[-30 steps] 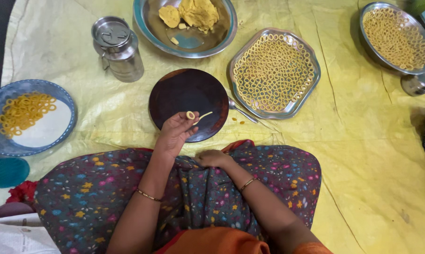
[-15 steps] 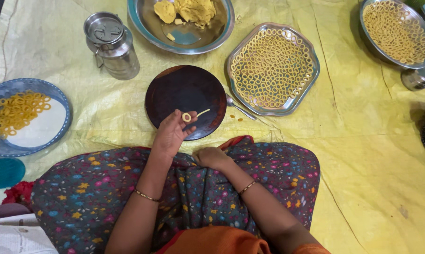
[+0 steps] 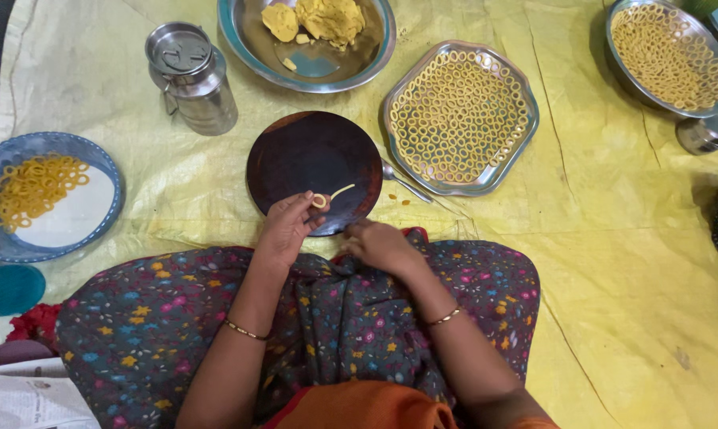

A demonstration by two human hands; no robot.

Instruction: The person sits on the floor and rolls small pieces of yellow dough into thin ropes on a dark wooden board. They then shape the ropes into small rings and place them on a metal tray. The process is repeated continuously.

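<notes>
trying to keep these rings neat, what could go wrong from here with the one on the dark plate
The left hand pinches a thin dough ring whose tail is loose; it may tear or flatten. The dark plate sits close to the full tray, so a nudge could disturb the rings there. The spoon lies between them and could get knocked.

Left hand pinches a small dough ring with a loose tail on the dark round plate. Right hand rests at the plate's near edge. Steel tray of dough rings just right; lidded steel can upper left.
</notes>
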